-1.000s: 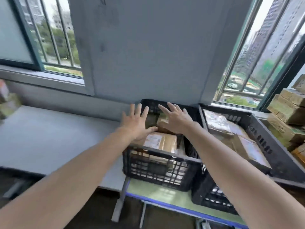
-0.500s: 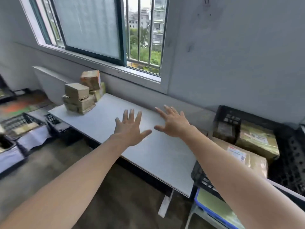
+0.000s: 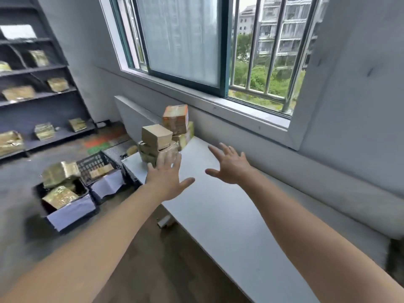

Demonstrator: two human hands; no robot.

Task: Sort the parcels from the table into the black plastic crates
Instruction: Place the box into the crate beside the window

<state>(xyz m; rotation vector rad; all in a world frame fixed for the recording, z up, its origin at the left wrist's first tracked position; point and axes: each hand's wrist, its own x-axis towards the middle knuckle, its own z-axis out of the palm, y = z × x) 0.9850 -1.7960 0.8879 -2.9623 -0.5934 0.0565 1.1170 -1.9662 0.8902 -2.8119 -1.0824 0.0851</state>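
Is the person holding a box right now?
No, the left hand and right hand both have straight, spread fingers above the table and grip nothing.

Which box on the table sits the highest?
The orange box at the back. The other boxes sit lower, and none of them is orange.

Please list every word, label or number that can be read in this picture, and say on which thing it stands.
No text can be read here.
Orange parcel on top of the pile: its print is too blurred.
Parcel in the near black crate: blurred, no legible label.
Parcels on the shelves: too small to read.
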